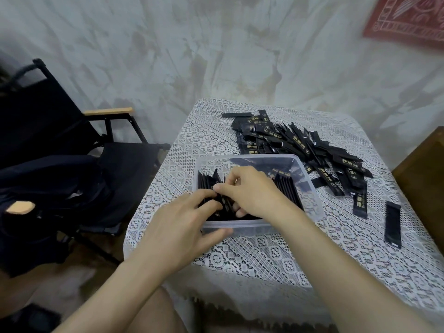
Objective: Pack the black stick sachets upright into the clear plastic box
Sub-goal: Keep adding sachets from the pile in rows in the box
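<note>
I am mid-pack: my right hand pinches a few slim, glossy black stick sachets, standing them in the clear plastic box toward the left edge of the lace-covered tabletop. My left hand clamps the box's near wall, fingers curled inside, thumb outside. Next, I judge, I seat these squarely, then reach for the loose pile toward the far edge, where slick foil may slide.

Counted one clear plastic box, one left hand and one right hand in it. Inside it, upright sachets beyond counting; behind it, one sachet heap; right of it, two stray sachets.
</note>
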{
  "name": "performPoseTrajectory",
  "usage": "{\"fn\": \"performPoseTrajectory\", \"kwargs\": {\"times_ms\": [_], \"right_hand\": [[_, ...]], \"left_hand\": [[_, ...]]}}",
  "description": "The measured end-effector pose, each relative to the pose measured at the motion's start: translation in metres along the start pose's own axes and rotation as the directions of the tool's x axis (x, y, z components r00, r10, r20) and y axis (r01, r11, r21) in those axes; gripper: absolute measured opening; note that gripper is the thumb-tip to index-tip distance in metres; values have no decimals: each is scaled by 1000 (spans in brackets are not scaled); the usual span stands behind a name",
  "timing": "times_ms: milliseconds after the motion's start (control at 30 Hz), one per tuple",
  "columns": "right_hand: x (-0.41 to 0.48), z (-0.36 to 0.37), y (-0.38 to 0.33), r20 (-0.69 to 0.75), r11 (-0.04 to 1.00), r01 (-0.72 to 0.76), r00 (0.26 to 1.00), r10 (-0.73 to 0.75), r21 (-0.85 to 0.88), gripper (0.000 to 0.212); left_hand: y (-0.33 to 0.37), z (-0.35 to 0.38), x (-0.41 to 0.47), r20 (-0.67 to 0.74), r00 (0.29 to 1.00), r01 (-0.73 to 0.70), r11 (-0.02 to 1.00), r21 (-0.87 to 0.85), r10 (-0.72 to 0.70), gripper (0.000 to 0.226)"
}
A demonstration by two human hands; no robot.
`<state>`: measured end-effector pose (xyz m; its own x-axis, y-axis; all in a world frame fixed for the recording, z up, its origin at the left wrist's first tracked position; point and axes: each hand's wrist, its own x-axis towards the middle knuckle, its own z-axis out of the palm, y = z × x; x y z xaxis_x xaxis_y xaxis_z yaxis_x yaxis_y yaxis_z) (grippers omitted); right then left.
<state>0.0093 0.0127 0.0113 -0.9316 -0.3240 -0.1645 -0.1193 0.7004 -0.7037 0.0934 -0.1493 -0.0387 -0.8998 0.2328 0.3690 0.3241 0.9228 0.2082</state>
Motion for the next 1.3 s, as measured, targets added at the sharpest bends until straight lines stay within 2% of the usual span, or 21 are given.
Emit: {"fn": "performPoseTrajectory", "kwargs": {"times_ms": [133,233,333,533,800,1133,1300], "right_hand": [[1,-4,3,126,988,-23,992,3,150,21],[3,-6,5,197,987,-44,980,13,153,14],[5,-6,7,271,981,-69,962,17,182,17],[8,-7,12,327,985,-32,945,-25,169,18],[7,-9,16,269,991,30,961,-65,131,16],[1,-16,20,301,995,78,949,-94,66,27],[-6,-43,29,71,987,116,990,-125,113,22]], "left_hand": [[2,0,-2,-5,1000,9,999,-35,-9,53],[4,-1,-2,7,1000,18,999,-32,-17,57],[4,-2,-3,6,1000,14,1000,-15,-14,59],[1,-4,-3,13,1000,-20,1000,-12,20,51],[-4,-3,0,30,999,-43,999,-17,44,54],[-7,-6,3,52,995,-84,996,-28,85,53],[-7,-8,3,64,995,-77,997,-6,77,52]]}}
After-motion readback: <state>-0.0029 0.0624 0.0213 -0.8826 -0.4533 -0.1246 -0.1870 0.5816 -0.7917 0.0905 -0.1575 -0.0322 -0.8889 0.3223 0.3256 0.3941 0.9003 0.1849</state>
